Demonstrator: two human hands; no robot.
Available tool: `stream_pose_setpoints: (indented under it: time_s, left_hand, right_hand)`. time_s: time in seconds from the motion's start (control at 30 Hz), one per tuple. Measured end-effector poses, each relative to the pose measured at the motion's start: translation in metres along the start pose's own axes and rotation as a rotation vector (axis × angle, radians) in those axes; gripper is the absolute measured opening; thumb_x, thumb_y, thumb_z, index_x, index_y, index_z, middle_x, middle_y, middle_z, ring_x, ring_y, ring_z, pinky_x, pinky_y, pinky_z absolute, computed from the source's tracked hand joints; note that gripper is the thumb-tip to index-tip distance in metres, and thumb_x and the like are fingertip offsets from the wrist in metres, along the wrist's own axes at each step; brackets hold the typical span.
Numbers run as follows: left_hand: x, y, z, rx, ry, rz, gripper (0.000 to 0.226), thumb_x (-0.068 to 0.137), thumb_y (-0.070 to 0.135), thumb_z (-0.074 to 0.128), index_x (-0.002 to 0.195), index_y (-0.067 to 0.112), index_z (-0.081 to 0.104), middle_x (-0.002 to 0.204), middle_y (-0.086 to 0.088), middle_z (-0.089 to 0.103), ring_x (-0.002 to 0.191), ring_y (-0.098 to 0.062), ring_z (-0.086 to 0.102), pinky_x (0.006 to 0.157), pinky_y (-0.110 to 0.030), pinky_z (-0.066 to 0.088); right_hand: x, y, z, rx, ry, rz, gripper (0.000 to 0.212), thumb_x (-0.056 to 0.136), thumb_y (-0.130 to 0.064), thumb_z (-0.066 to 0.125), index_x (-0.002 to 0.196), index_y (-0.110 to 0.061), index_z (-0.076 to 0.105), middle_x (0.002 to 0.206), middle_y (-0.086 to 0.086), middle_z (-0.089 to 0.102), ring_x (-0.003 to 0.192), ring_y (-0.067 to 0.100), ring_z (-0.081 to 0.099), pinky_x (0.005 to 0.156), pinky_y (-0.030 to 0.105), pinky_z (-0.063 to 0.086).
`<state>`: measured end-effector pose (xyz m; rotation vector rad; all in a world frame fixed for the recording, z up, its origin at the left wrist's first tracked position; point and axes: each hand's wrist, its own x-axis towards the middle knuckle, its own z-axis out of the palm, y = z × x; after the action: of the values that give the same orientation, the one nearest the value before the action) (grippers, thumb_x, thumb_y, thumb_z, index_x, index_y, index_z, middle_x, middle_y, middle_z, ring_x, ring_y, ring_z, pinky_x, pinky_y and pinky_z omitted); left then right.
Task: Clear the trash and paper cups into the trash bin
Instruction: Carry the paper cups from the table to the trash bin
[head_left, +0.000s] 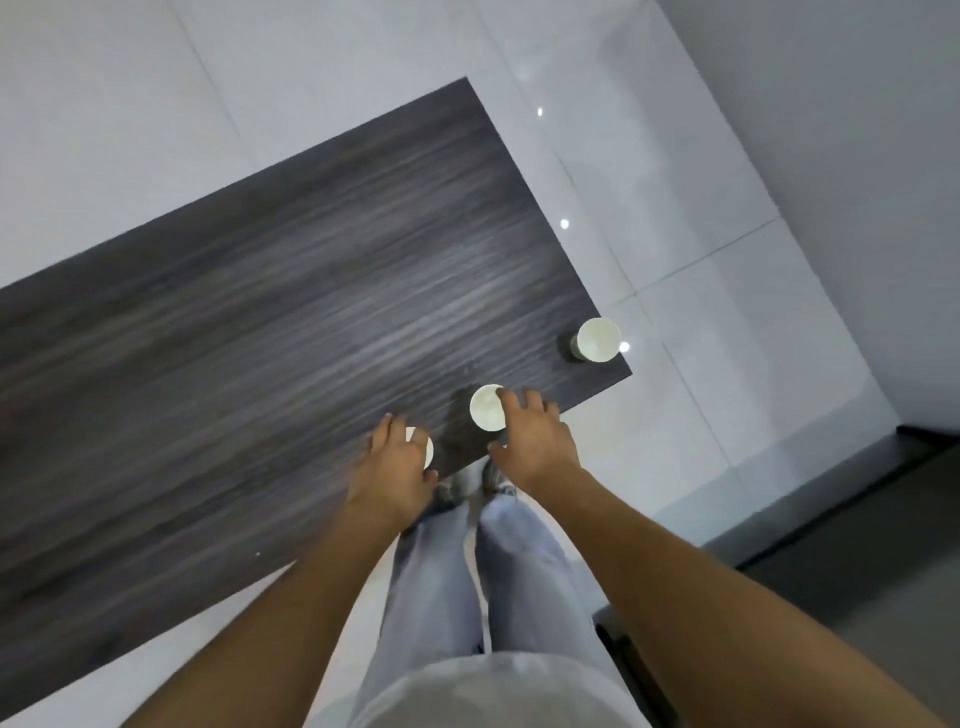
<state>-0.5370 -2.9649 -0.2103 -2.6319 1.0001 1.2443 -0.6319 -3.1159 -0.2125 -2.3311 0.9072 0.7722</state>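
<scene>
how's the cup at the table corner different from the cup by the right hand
The corner cup stands alone at the far right corner of the table, with no hand near it; the middle cup stands nearer the person, by the front edge. The right hand reaches over the middle cup, fingertips at its rim, so part of that rim is covered, while the corner cup's rim shows whole. Both are white paper cups, upright and open-topped.

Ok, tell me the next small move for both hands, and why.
Probably close each hand round its cup and lift. The left hand covers one paper cup, the right hand reaches the middle cup, fingers still spread. A third cup waits at the table corner.
</scene>
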Motion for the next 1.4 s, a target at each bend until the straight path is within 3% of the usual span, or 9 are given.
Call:
stream_pose_setpoints:
  time_s: [0.2, 0.33, 0.53, 0.7, 0.9, 1.13, 1.4]
  left_hand:
    - [0.049, -0.002, 0.046, 0.046, 0.000, -0.038, 0.066, 0.093, 0.039, 0.054, 0.148, 0.023, 0.021, 0.159, -0.008, 0.005, 0.146, -0.034, -0.002, 0.117, -0.051, 0.009]
    - [0.065, -0.011, 0.076, 0.091, 0.001, -0.085, 0.070, 0.093, 0.039, 0.054, 0.149, 0.030, 0.014, 0.160, -0.008, -0.004, 0.145, -0.038, -0.010, 0.115, -0.057, 0.006]
    - [0.071, -0.025, 0.100, 0.059, 0.021, -0.073, 0.065, 0.094, 0.021, 0.054, 0.148, 0.026, 0.019, 0.159, -0.008, 0.001, 0.146, -0.034, -0.002, 0.116, -0.047, 0.018]
    - [0.062, -0.035, 0.089, -0.012, 0.064, -0.026, 0.057, 0.091, 0.015, 0.055, 0.142, 0.025, 0.032, 0.155, -0.006, 0.016, 0.143, -0.030, 0.013, 0.113, -0.042, 0.029]
    - [0.002, -0.047, 0.043, -0.074, 0.121, -0.107, 0.057, 0.089, 0.017, 0.057, 0.140, 0.026, 0.034, 0.154, -0.006, 0.019, 0.141, -0.028, 0.018, 0.110, -0.039, 0.032]
    - [-0.094, -0.051, -0.004, -0.239, 0.300, -0.294, 0.063, 0.090, 0.017, 0.057, 0.145, 0.026, 0.029, 0.155, -0.004, 0.017, 0.144, -0.025, 0.011, 0.111, -0.040, 0.029]
    - [-0.222, -0.082, -0.016, -0.402, 0.449, -0.539, 0.068, 0.090, 0.025, 0.061, 0.148, 0.024, 0.025, 0.154, -0.006, 0.021, 0.142, -0.027, 0.018, 0.108, -0.042, 0.034]
  right_hand:
    - [0.060, 0.006, 0.038, -0.026, 0.000, -0.038, 0.074, 0.089, -0.034, 0.065, 0.148, -0.027, 0.022, 0.156, 0.008, 0.019, 0.140, 0.034, 0.022, 0.110, 0.047, 0.031]
    - [0.082, 0.006, 0.066, -0.053, -0.011, -0.048, 0.077, 0.088, -0.032, 0.067, 0.149, -0.029, 0.020, 0.159, 0.009, 0.009, 0.145, 0.035, 0.010, 0.112, 0.051, 0.027]
    - [0.086, 0.006, 0.091, -0.045, -0.013, -0.043, 0.077, 0.089, -0.024, 0.066, 0.150, -0.026, 0.019, 0.160, 0.008, 0.004, 0.146, 0.033, 0.008, 0.114, 0.046, 0.029]
    - [0.080, -0.006, 0.086, -0.087, -0.018, -0.051, 0.066, 0.091, -0.020, 0.064, 0.146, -0.024, 0.028, 0.158, 0.007, 0.013, 0.142, 0.031, 0.018, 0.107, 0.042, 0.039]
    - [0.037, -0.053, 0.036, -0.096, -0.052, -0.153, 0.062, 0.091, -0.022, 0.063, 0.144, -0.025, 0.031, 0.155, 0.005, 0.020, 0.139, 0.030, 0.024, 0.105, 0.045, 0.040]
    - [-0.034, -0.118, -0.017, -0.231, -0.109, -0.386, 0.068, 0.091, -0.024, 0.061, 0.149, -0.026, 0.025, 0.152, 0.006, 0.022, 0.137, 0.030, 0.024, 0.103, 0.043, 0.042]
    - [-0.124, -0.199, -0.033, -0.402, -0.137, -0.672, 0.069, 0.092, -0.026, 0.059, 0.151, -0.023, 0.023, 0.152, 0.007, 0.022, 0.137, 0.032, 0.024, 0.103, 0.045, 0.040]
